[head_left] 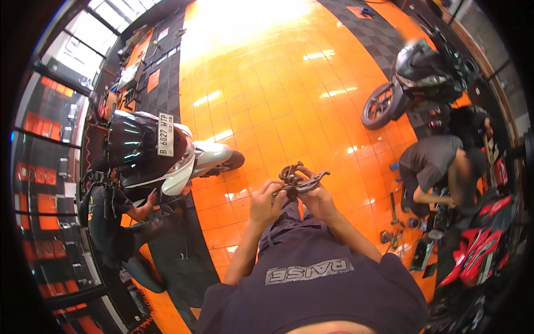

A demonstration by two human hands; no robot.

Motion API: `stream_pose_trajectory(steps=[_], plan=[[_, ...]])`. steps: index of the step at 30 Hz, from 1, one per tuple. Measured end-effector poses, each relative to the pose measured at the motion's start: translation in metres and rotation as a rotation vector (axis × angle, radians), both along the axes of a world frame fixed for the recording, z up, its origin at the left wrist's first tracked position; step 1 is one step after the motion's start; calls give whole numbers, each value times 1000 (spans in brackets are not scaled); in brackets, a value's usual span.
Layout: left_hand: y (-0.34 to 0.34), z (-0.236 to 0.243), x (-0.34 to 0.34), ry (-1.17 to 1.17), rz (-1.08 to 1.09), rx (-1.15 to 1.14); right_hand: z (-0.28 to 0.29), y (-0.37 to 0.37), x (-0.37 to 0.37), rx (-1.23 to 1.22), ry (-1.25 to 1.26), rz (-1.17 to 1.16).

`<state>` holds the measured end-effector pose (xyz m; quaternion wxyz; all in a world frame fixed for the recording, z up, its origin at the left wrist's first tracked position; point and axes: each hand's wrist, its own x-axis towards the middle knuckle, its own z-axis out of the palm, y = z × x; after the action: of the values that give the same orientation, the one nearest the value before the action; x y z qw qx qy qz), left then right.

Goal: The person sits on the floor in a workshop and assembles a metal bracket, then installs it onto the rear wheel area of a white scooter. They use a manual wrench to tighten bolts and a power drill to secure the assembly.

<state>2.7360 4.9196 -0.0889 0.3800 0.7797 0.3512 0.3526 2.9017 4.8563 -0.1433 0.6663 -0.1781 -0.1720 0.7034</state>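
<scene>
In front of my body I hold a brownish metal motorcycle part (305, 182) with curved arms and a rounded, ring-like section. Its exact kind cannot be made out. My left hand (268, 201) is closed at its left side, fingers pinching near the rounded section. From below and right, my right hand (318, 201) grips the same part, its fingers mostly hidden beneath. One curved arm of the part sticks out to the right past my right hand.
A white and black motorcycle (167, 150) stands left, a person (114, 222) beside it. On the right a person (436, 167) bends low near red fairing panels (473, 256) and scattered tools (392, 236). Another motorcycle (414, 80) stands farther right. Orange tiles (267, 111) cover the floor.
</scene>
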Motion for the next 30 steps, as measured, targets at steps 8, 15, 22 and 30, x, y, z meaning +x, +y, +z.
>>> stream_pose_trajectory(steps=[8,15,22,30], plan=[[179,-28,14,-146,159,120,-5,202,22,-161,160,86],[322,-33,33,-462,280,-135,15,371,40,-198,-100,109],[463,-31,39,-604,373,-203,14,522,40,-130,16,184],[656,-49,14,-460,489,-1,3,734,12,-122,-80,307]])
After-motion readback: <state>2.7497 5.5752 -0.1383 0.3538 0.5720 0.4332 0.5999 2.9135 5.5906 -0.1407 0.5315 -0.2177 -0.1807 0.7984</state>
